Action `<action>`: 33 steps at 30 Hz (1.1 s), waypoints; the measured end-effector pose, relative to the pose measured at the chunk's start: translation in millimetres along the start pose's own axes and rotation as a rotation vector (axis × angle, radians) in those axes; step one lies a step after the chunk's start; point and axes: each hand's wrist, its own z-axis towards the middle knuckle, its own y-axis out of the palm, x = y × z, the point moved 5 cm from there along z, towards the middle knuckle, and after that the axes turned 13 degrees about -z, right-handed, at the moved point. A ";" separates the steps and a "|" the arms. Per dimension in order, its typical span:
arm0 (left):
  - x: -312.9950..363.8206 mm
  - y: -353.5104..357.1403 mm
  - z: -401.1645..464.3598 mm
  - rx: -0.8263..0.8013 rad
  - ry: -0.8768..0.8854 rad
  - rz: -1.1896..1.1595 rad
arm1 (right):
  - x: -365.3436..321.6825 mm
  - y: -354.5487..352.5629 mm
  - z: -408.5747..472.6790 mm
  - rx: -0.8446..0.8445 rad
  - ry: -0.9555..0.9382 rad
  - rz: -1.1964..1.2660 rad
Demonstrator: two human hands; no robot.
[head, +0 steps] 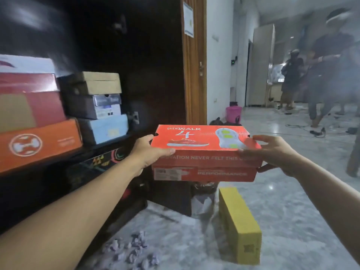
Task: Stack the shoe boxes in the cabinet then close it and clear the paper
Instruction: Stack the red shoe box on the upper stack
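Red shoe box (204,151): held in the air before the open cabinet (136,75), left hand (148,152) gripping its left end, right hand (272,152) its right. Stacked boxes (93,106) on the shelf. Yellow box (238,221) and crumpled paper (134,250) on floor.

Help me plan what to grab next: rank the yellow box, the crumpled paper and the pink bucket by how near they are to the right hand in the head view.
1. Yellow box, on the floor below the right hand.
2. Crumpled paper, on the floor, lower left.
3. Pink bucket, far back by the wall.
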 end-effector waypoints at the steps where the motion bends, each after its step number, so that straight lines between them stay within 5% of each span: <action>1: 6.9 -22.8 -4.3 0.035 -0.005 0.003 | -20.2 10.5 -1.1 -0.010 -0.026 0.002; 14: 119.0 -260.0 17.2 0.466 0.073 -0.069 | -272.1 115.0 52.4 -0.039 -0.383 0.152; 22: 212.9 -317.0 47.2 0.637 0.255 -0.142 | -394.8 111.0 111.7 0.137 -0.515 0.295; 33: 234.6 -392.1 85.7 0.933 0.409 -0.138 | -526.2 188.2 178.1 0.098 -0.656 0.376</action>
